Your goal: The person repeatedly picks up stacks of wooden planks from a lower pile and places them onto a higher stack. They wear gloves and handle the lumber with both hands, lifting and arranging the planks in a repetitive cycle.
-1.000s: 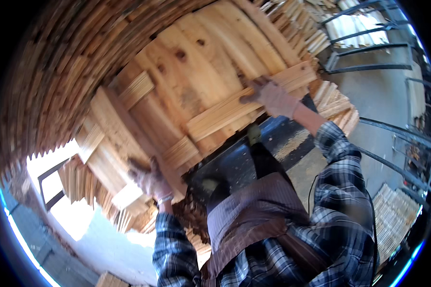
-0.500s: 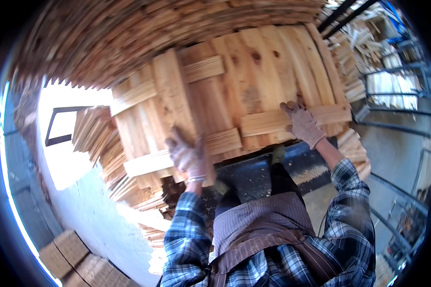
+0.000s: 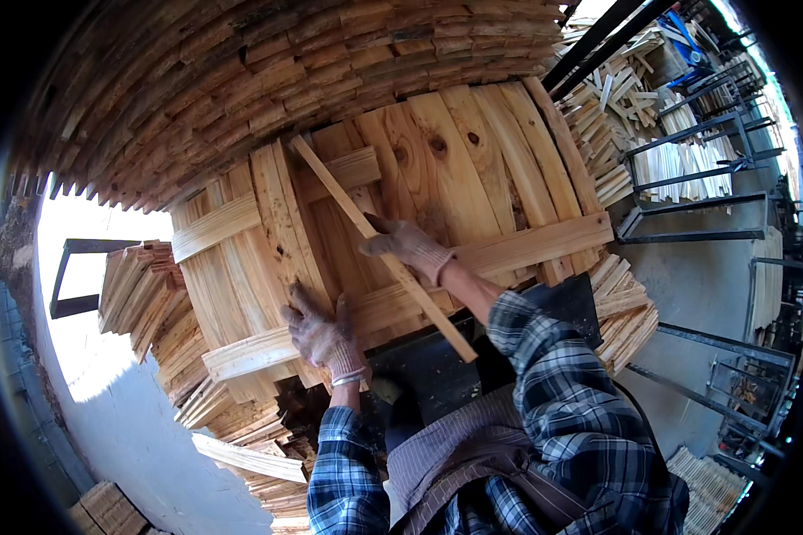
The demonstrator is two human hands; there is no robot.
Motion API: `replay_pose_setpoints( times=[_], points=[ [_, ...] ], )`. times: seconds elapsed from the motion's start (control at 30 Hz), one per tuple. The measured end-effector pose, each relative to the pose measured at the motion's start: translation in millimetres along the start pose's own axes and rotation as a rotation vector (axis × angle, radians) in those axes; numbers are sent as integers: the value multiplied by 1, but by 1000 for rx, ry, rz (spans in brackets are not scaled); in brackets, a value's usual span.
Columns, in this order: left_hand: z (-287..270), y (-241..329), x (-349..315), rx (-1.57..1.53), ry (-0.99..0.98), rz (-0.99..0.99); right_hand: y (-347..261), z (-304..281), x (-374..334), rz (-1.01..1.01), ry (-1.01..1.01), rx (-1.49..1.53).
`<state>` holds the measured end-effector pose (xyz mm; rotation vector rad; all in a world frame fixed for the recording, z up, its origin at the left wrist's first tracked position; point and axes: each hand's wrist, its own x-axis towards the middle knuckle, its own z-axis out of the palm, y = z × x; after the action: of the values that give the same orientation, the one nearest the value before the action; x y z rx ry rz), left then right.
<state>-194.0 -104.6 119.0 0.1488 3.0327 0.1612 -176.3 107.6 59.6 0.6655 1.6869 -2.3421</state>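
My right hand [image 3: 410, 248], in a pale work glove, grips a long narrow wooden board [image 3: 348, 207] near its middle. The board is tilted on its edge and runs slantwise toward me over the stacked planks [image 3: 446, 160]. My left hand [image 3: 326, 337], gloved too, has its fingers spread on a wide knotty plank [image 3: 281, 209], close to the near crosswise strip [image 3: 250, 355]. Another crosswise strip [image 3: 544, 245] lies along the near right part of the stack. My right palm is partly hidden.
A tall wall of stacked boards [image 3: 285, 80] rises behind. More stacked slats [image 3: 143, 294] stand at the left, others [image 3: 629, 308] at the right. Black metal frames [image 3: 696, 234] stand on the right, with loose wood pieces [image 3: 620, 80] beyond. A black surface [image 3: 419, 374] lies below.
My right hand has moved left from the crosswise strip and now holds a narrow board, lifted and tilted. My left hand stays on the stack, fingers spread. The view has shifted.
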Motion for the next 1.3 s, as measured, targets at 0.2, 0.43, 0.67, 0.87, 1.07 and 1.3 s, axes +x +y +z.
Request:
replay_pose_setpoints(
  times=[0.2,0.43,0.67,0.87,1.07,1.3],
  points=[
    [-16,5,2,50,-51,-67,-116,-133,-75,125,213,-1457],
    [-3,7,8,127,-41,-118,-106,-231,-17,66,100,-1847],
    [-9,24,1,-30,-38,-56,-118,-254,8,-32,81,-1741],
    [-15,30,-1,-26,75,80,-104,-256,5,-179,208,-1839],
    [-6,-6,12,-79,63,7,-38,-129,16,-198,261,-1118],
    [56,-99,84,-1137,-421,-71,52,127,77,157,233,-540]
  ],
)
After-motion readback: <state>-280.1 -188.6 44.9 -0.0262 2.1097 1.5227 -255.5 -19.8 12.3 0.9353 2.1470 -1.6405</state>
